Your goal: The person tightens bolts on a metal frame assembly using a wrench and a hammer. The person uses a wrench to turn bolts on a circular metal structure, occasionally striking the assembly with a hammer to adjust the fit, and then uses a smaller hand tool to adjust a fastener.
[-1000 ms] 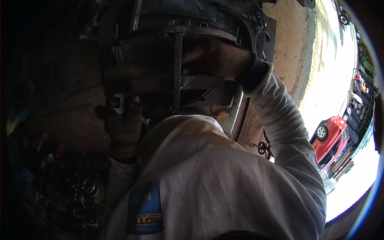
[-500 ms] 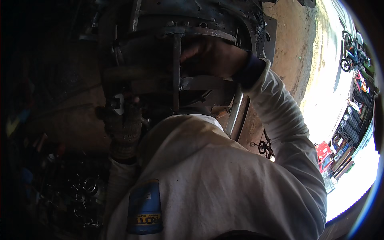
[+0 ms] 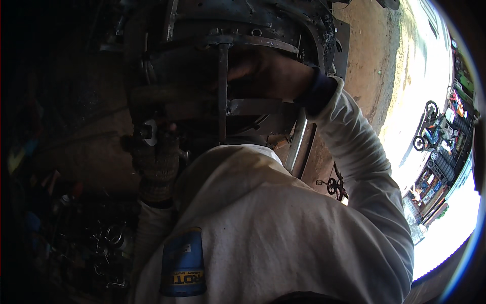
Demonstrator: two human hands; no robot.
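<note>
My left hand (image 3: 158, 164), in a dirty knit glove, is closed around what looks like an open-end wrench (image 3: 149, 133). Its pale jaw end sticks up beside my fingers, while the rest is hidden. My bare right hand (image 3: 276, 76) reaches in under the curved rim of a dark metal frame (image 3: 263, 40). One finger stretches toward an upright flat bar (image 3: 223, 93) and passes into shadow near it. The other fingers are too dark to make out. Below that hand runs a flat metal crosspiece (image 3: 255, 106).
A metal tube (image 3: 296, 144) slants down beside the frame at right. A bicycle pedal and crank (image 3: 331, 186) lie near my right elbow. Loose metal parts (image 3: 109, 240) crowd the dark lower left. Outside in bright light stands a motorcycle (image 3: 428, 129).
My right hand has shifted very slightly within the frame, and its finger is now deeper in shadow. My left hand and the wrench stay put. The motorcycle outside has moved down and left.
</note>
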